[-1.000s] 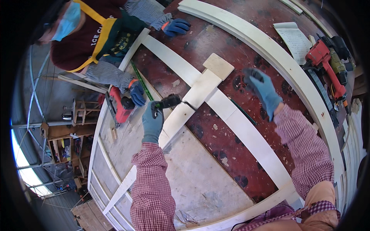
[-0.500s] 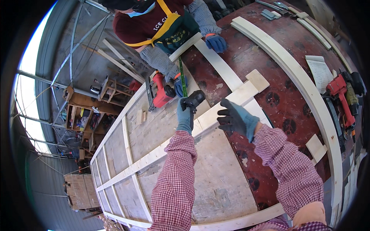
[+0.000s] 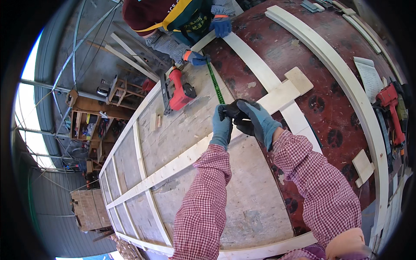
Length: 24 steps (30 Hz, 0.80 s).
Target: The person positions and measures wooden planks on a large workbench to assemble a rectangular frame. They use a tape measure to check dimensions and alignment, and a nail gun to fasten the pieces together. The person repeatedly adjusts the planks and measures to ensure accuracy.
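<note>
Tho gloved, tape measure [image 3: 233, 110] in both hands' grip.

Bare board [image 3: 255, 195] lies open below the hands; red drill [image 3: 181, 93] blocks beyond.

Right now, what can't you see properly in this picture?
- Black tape measure case: mostly wrapped by the left hand and right hand, head view.
- Green tape markings: too small.
- Co-worker's hand covers the tape's far end.
- Red tool: squeezed at the right rim.
</note>
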Motion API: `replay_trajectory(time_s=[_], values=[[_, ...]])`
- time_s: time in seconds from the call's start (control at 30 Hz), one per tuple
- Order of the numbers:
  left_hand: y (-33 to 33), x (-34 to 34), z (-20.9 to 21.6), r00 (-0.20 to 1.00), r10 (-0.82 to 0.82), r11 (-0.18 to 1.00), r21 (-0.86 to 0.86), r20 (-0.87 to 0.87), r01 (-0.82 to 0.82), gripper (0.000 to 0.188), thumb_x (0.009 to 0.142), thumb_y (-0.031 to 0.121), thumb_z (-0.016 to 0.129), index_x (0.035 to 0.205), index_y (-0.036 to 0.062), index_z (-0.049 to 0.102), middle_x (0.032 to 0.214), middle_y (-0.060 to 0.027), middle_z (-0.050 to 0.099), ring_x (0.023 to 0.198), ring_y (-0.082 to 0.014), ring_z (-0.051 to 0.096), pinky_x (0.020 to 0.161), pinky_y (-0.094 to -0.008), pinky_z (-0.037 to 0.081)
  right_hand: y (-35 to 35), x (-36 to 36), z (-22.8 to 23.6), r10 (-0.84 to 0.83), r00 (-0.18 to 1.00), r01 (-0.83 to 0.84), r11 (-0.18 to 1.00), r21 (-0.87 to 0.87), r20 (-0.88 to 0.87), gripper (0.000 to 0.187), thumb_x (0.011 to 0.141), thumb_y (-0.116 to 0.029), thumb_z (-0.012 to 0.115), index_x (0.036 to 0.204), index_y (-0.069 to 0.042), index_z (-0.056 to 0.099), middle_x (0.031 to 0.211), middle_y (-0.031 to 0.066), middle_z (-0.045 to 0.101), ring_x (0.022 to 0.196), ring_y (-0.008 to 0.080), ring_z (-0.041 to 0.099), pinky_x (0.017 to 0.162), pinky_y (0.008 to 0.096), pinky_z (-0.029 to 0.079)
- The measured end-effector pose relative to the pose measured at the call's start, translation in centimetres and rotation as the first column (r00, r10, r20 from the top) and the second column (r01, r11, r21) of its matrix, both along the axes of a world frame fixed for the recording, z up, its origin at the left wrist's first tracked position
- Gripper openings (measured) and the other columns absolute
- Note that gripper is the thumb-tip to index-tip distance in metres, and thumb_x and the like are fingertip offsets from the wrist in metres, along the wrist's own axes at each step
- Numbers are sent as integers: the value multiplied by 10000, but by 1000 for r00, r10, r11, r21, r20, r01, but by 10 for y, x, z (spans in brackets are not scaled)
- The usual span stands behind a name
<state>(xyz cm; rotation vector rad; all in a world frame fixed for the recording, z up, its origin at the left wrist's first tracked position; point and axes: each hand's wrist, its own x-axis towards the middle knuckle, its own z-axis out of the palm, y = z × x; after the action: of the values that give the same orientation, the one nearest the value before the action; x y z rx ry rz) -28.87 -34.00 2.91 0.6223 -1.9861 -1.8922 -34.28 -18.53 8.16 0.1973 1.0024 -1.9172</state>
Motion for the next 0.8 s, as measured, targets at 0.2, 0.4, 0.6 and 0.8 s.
replay_trajectory(time_s=[0.2,0.4,0.6,0.8], values=[[-9,5,-14,999,-20,998,53,-27,22,503,727,-203,383,1110,68,565,1009,-57,616,880,-138,577,724,-246,480,-9,2,-10,-4,1000,4,1000,20,15,382,867,-299,714,1180,-132,571,1059,81,644,920,204,638,753,315,578],[16,0,-14,997,-62,991,-124,-45,56,748,859,-134,457,1521,151,255,1353,-146,496,1148,-224,555,966,-316,482,-8,-4,-33,-205,976,205,979,10,72,448,837,-169,726,1218,-79,508,1025,114,645,821,210,668,680,344,608],[59,71,-11,991,-19,657,-749,-130,-86,754,835,-82,578,1499,-25,225,1452,-234,408,1319,-330,450,1094,-387,345,-2,-22,-33,-252,967,255,964,76,-45,334,853,-164,711,1145,-83,570,981,81,661,808,178,666,669,310,602],[137,233,-75,950,134,404,-891,281,207,636,844,213,626,1419,39,419,1469,-218,376,1367,-425,320,1128,-569,237,-11,-43,-37,-246,967,251,962,108,-62,288,845,-176,724,1096,-119,594,948,42,670,780,154,663,653,298,597]])
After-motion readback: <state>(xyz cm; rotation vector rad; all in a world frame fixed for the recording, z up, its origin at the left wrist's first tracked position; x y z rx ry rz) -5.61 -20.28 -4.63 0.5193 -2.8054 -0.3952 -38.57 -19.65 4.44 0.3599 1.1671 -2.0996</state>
